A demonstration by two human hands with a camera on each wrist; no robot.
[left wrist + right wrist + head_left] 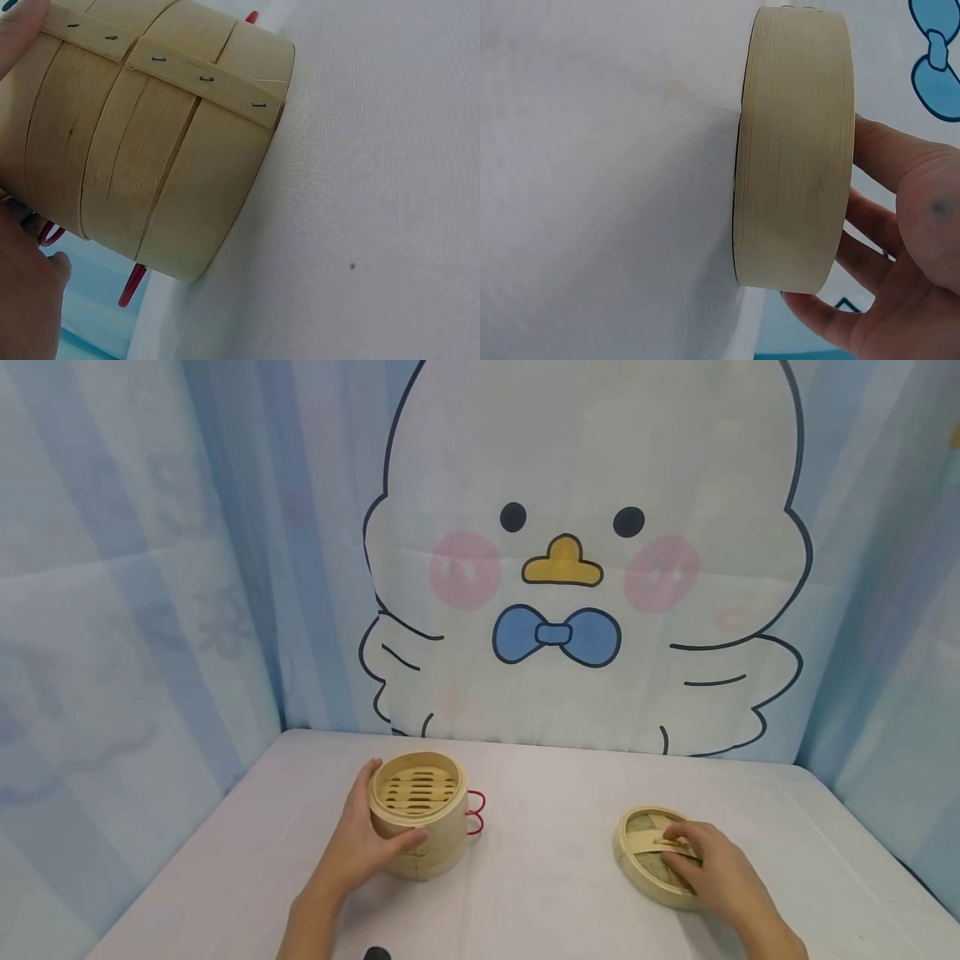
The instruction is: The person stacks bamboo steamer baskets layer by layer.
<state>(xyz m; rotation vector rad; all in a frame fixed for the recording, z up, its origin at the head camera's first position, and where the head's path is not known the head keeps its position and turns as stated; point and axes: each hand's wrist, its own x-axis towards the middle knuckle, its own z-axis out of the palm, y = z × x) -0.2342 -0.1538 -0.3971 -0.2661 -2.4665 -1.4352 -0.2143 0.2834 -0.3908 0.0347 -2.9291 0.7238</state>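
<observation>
A bamboo steamer [446,839] of stacked tiers stands left of the middle on the table, its slatted top uncovered. My left hand [363,839] grips its left side, thumb across the front and fingers round the back. Red loops [477,812] stick out from the steamer's right side. In the left wrist view, stapled bands run across the steamer wall [161,150]. Over to the right, my right hand [723,877] pinches the strap handle of the round bamboo lid [637,870]. From the right wrist camera, the lid's side [795,150] shows close against the table.
White cloth covers the table [540,852], and a small black rounded object [377,953] shows at its near edge. Behind the table hangs a curtain with a cartoon chick [570,693]; blue curtains [150,610] flank both sides.
</observation>
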